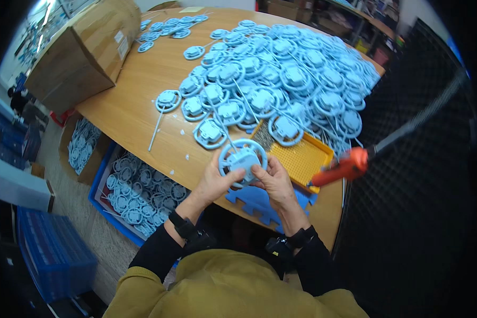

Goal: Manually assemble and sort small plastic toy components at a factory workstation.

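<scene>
Both my hands hold one light-blue plastic toy steering wheel (244, 157) over the table's near edge. My left hand (215, 179) grips its left side, thumb on the flat centre. From the right, my right hand (275, 183) pinches the lower rim, its thumb also near the centre. A thin stem sticks up from the wheel. Just beyond lies a yellow tray (302, 161) with small metal screws (263, 137) in its left end. To the right hangs a red-orange power screwdriver (347, 165), somewhat blurred. A blue foam mat (254, 204) lies under my hands.
A big pile of similar wheels (294, 77) covers the table's far right. One wheel (168, 100) lies apart at left. A cardboard box (93, 47) stands at the far left. Below, a blue crate (103, 199) holds more wheels. A black mesh panel (408, 212) borders the right.
</scene>
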Demonstrator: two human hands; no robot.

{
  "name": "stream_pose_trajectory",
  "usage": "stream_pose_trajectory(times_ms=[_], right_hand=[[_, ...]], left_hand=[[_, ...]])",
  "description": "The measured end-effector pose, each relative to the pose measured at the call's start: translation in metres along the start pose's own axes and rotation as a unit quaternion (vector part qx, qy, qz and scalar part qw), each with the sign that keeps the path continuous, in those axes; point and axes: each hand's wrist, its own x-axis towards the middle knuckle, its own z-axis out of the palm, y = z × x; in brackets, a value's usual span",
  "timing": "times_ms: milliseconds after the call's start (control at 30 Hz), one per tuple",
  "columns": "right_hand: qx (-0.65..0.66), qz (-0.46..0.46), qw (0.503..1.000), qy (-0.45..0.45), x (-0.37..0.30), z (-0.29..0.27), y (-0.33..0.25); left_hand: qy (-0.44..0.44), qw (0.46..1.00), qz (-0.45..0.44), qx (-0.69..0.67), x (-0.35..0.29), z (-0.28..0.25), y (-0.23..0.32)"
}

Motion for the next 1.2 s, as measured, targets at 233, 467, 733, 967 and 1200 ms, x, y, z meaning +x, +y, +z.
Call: stream_pose_trajectory(times_ms=[233,467,733,967,1200], right_hand=[[-0.043,-0.077,0.994,0.069,-0.092,-0.053,0.065],[-0.097,-0.156,0.96,0.209,-0.159,-0.074,0.101],[-0.184,-0.14,0.939,0.253,-0.151,-0.104,0.094],[-0.161,-0.107,0.947,0.255,-0.152,-0.102,0.084],[-0.147,-0.08,0.953,0.251,-0.151,-0.107,0.077]], left_hand=[[-0.025,0.999,0.005,-0.042,0.099,-0.101,-0.031],[0.092,0.921,0.143,0.351,0.139,-0.062,-0.007],[-0.132,0.687,0.388,0.599,0.132,0.072,-0.013],[-0.196,0.67,0.305,0.647,0.171,0.103,-0.009],[-0.037,0.667,0.32,0.672,0.211,0.047,0.016]])
